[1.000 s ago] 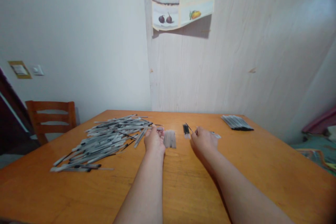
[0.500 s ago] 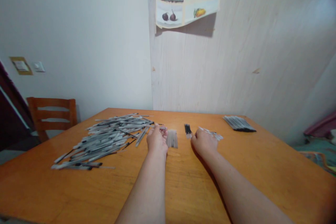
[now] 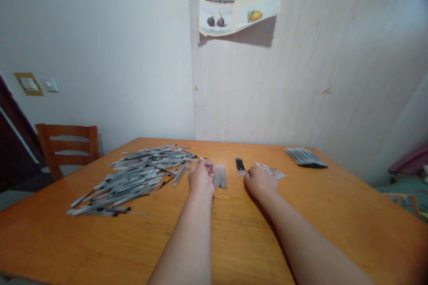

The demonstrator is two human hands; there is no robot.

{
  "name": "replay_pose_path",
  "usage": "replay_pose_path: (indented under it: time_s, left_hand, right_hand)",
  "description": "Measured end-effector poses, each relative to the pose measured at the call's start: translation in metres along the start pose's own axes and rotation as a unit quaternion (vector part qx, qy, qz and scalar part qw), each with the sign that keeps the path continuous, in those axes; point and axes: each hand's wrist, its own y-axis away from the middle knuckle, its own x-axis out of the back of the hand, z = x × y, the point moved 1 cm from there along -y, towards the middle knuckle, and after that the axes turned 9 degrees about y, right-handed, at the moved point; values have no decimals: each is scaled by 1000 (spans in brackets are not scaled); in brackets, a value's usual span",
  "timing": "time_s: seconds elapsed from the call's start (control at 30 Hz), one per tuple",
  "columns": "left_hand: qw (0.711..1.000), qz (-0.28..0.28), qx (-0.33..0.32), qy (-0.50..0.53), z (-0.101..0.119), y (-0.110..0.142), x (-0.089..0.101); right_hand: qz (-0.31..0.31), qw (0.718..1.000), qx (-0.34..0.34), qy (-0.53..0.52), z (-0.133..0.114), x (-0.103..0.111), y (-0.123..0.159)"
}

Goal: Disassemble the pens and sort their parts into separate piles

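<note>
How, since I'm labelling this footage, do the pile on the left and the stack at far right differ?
The pile is much larger than the stack. The pile is jumbled at mixed angles; the stack is neatly aligned. Black parts are scattered through the pile but line up along the stack's near edge. Both consist of slim pieces on the table.

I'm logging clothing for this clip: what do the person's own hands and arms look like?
The left hand and right hand are ungloved. The left forearm and right forearm are bare as far as they show, with no sleeve in view. No watch, bracelet or marking shows at either wrist; rings can't be ruled out.
</note>
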Motion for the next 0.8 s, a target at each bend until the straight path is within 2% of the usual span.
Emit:
replay_pose_path:
  time_s: [0.17,0.43,0.6,0.7,0.8]
  left_hand:
    - [1000,7,5,-11,1,2,-1]
    - [998,12,-1,-55,0,0,0]
    - [989,-2,-36,-142,3,-2,2]
    - [961,-19,-104,-255,7,-8,7]
    - [894,-41,-194,-401,11,-15,14]
  right_hand:
    - [1,999,-23,-28,5,4,-3]
    - [-16,993,-81,-85,31,7,-11]
    - [-17,991,-94,-98,37,5,-13]
    - [-12,991,-92,-100,36,8,-11]
    - [-12,991,-90,-102,34,10,-9]
